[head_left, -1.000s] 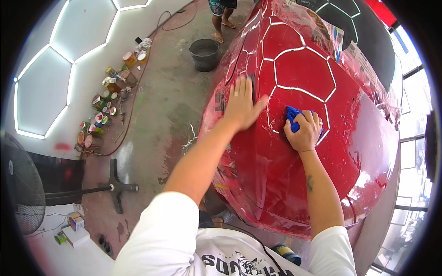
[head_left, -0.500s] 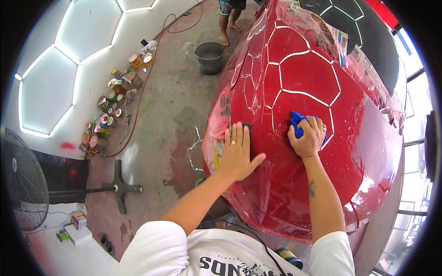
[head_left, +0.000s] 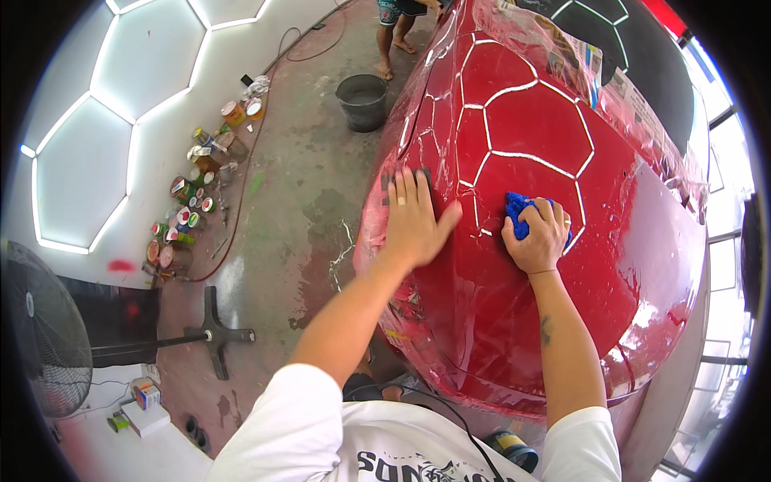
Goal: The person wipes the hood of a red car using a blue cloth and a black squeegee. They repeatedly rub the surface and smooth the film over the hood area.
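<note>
A glossy red car body panel (head_left: 534,313) curves in front of me, wet in places and crossed by bright hexagonal light reflections. My left hand (head_left: 414,217) lies flat on its left side, thumb spread wide. Beneath those fingertips shows the edge of a thin dark piece (head_left: 426,177), perhaps sandpaper; most of it is covered by the hand. Bunched in my right hand (head_left: 536,241) is a blue cloth (head_left: 519,210), pressed against the red surface further right, with the fingers wrapped over it.
Pink masking film and newspaper (head_left: 634,112) cover the panel's far edge. A black bucket (head_left: 362,103) stands on the stained floor, near another person's legs (head_left: 387,44). Paint cans (head_left: 183,189) and a hose (head_left: 245,173) lie along the left wall. A fan (head_left: 48,329) is at left.
My left hand has slid forward, away from me, along the panel's left side with the dark piece. The right hand and blue cloth have stayed nearly in place.
</note>
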Action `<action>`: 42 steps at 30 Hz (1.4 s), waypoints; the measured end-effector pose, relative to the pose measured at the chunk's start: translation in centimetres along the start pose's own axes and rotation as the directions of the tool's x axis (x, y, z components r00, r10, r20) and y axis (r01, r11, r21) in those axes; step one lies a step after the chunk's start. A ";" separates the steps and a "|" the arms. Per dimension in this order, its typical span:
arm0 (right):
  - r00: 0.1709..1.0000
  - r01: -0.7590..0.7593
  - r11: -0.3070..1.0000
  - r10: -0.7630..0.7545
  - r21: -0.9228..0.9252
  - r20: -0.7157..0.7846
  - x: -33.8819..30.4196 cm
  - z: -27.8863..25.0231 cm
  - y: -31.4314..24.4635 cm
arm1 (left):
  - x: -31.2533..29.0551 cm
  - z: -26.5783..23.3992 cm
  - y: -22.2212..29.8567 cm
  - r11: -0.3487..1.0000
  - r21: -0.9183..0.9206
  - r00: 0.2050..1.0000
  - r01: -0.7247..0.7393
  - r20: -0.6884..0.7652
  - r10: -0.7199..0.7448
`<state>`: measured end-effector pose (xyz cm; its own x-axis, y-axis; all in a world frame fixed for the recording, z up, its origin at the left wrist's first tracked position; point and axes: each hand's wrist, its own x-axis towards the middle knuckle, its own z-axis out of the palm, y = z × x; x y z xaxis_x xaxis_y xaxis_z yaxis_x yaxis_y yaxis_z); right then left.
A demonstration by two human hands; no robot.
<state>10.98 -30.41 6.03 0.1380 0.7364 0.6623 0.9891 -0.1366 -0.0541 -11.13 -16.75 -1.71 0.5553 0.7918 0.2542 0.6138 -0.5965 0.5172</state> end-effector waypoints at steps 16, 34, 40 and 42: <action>1.000 -0.004 0.999 0.005 -0.033 0.005 -0.4 0.1 0.4 | -0.6 0.4 2.9 0.995 -0.098 0.999 -0.010 -0.046 0.005; 0.995 -0.052 0.997 0.057 -0.056 0.078 -0.4 -0.7 0.4 | -13.2 1.3 5.2 0.940 -0.272 0.975 -0.204 0.030 0.220; 0.992 -0.044 0.997 0.052 -0.071 0.113 0.3 -0.9 -0.6 | 6.3 -1.0 0.7 0.995 -0.102 0.998 -0.018 0.061 0.024; 0.989 -0.048 0.996 0.058 -0.079 0.135 -0.1 -1.1 -0.3 | 8.0 -1.0 0.9 0.988 -0.150 0.998 0.026 0.057 -0.017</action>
<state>10.57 -31.16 6.76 0.2008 0.8101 0.5508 0.9744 -0.2235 -0.0266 -6.70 -10.83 1.58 0.5757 0.7932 0.1983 0.5365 -0.5495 0.6405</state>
